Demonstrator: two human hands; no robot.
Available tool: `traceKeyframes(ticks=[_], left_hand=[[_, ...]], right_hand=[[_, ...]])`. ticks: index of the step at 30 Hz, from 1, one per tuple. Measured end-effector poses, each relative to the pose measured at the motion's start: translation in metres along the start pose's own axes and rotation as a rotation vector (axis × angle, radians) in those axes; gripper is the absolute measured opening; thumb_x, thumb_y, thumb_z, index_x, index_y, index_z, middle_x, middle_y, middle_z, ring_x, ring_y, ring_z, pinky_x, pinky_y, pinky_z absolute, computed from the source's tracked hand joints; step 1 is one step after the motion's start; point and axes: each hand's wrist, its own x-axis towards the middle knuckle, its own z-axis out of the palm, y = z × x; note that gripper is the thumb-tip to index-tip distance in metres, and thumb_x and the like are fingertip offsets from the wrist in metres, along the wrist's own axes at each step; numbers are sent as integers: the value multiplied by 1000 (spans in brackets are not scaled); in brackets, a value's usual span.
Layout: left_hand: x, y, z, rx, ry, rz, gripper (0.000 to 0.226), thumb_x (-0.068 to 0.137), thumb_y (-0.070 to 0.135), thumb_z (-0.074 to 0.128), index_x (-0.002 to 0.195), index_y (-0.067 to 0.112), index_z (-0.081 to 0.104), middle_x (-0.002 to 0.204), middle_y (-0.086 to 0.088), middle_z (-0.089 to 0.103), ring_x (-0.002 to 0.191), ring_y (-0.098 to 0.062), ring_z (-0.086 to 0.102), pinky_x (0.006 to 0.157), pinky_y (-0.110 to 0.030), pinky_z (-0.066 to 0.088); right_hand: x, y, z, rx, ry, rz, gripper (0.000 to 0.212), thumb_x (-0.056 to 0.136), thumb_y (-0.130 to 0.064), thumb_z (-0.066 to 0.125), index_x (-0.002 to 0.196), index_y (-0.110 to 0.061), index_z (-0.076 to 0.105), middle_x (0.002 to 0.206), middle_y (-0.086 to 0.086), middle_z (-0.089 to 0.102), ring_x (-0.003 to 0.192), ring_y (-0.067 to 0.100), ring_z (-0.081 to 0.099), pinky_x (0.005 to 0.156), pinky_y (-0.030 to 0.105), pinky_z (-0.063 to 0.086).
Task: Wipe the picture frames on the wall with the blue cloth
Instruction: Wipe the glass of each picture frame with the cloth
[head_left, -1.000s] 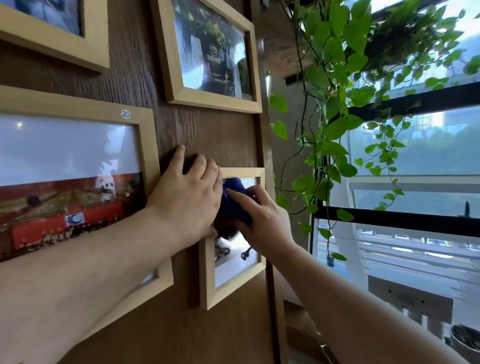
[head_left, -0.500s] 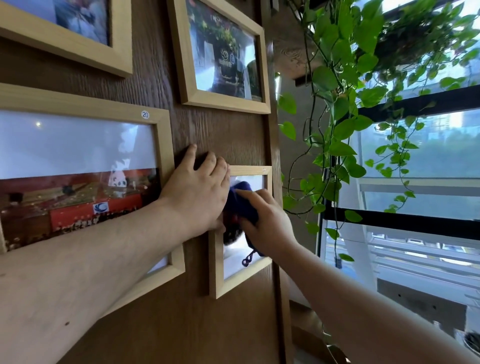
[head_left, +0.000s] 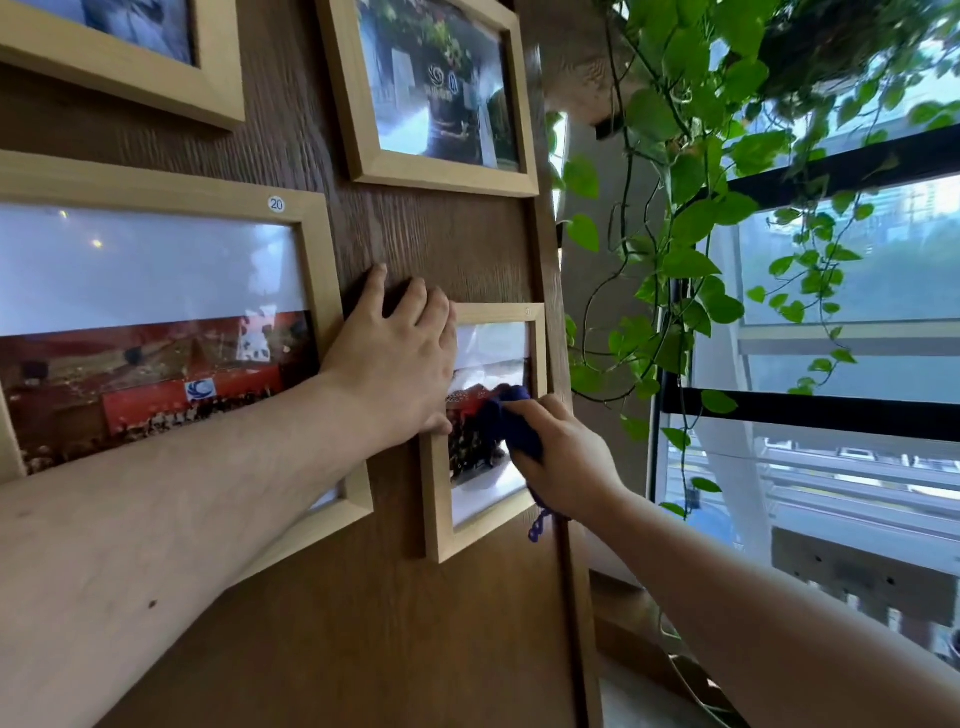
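Several light wooden picture frames hang on a brown wood-grain wall. The small frame (head_left: 439, 499) sits low near the wall's right edge. My right hand (head_left: 563, 457) presses the bunched blue cloth (head_left: 511, 418) against its glass, about halfway down. My left hand (head_left: 397, 364) lies flat, fingers spread, over the small frame's upper left corner and the wall beside it. It holds nothing. A large frame (head_left: 317, 249) marked 20 is to the left, and another frame (head_left: 358, 130) hangs above.
A fourth frame (head_left: 208, 88) is at the top left. A trailing green vine plant (head_left: 691, 218) hangs just right of the wall's edge. Behind it are black-framed windows (head_left: 831, 410). A wooden ledge (head_left: 623, 613) runs below by the floor.
My right hand has slid the blue cloth down the small frame's glass, uncovering the upper part of the picture. My left hand stays on the frame's corner. The view has shifted a little.
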Motion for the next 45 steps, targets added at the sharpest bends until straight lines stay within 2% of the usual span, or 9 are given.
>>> traceKeyframes(ticks=[6, 10, 13, 22, 26, 31, 36, 39, 45], left_hand=[[0, 2, -1, -15, 5, -17, 112, 77, 74, 43, 146, -2, 0, 157, -23, 11, 145, -38, 9, 115, -63, 8], [-1, 1, 2, -26, 6, -15, 113, 76, 76, 41, 146, -2, 1, 157, -23, 10, 145, -37, 9, 115, -63, 7], [-1, 1, 3, -34, 12, -16, 113, 75, 77, 40, 146, -2, 0, 157, -23, 10, 145, -37, 8, 115, -63, 6], [2, 4, -2, -16, -14, -39, 116, 74, 78, 42, 146, -3, 0, 157, -23, 10, 144, -38, 8, 114, -64, 8], [0, 5, -2, -30, -20, -46, 116, 74, 78, 43, 146, -2, -1, 158, -21, 8, 145, -37, 6, 115, -63, 6], [-1, 6, -3, -59, -24, -64, 116, 73, 77, 45, 147, -1, -1, 158, -20, 7, 146, -35, 5, 115, -62, 5], [-1, 7, -7, -65, -38, -64, 114, 74, 75, 45, 147, 0, -1, 159, -19, 7, 146, -34, 4, 115, -62, 5], [0, 9, -8, -59, -49, -77, 115, 75, 75, 46, 147, -1, -2, 159, -20, 5, 146, -34, 2, 115, -62, 4], [-10, -5, -8, -89, 90, -56, 101, 82, 72, 32, 147, 0, 6, 158, -20, 12, 145, -33, 10, 116, -56, 13]], right_hand=[[-7, -23, -1, -47, -14, -263, 46, 82, -33, 62, 126, -28, 50, 108, -1, 55, 70, 17, 55, 50, 24, 39], [-11, 9, -1, -122, -10, -19, 43, 79, -34, 62, 121, -34, 54, 105, -4, 56, 73, 22, 61, 52, 34, 51], [-23, 20, 4, -158, -24, 73, 40, 79, -33, 62, 118, -33, 56, 101, -4, 55, 72, 23, 61, 52, 35, 50], [-53, -21, 13, -40, -228, -212, 46, 79, -42, 55, 123, -37, 44, 110, -1, 54, 72, 24, 59, 58, 35, 51], [-50, -10, 9, -149, -214, -307, 42, 78, -40, 58, 119, -34, 51, 100, 0, 57, 63, 22, 57, 46, 34, 48], [-41, 9, 2, -294, -244, -264, 40, 77, -40, 53, 116, -34, 55, 94, -1, 58, 61, 22, 57, 43, 32, 46], [-34, 24, -10, -395, -300, -119, 41, 81, -36, 54, 122, -31, 52, 101, 3, 55, 72, 29, 60, 52, 33, 44], [-30, 22, -17, -430, -303, -142, 42, 83, -36, 52, 125, -30, 49, 103, 3, 54, 75, 29, 60, 53, 31, 39], [0, 0, -47, -388, -147, -240, 43, 78, -34, 58, 120, -26, 51, 96, 3, 56, 65, 27, 59, 45, 33, 47]])
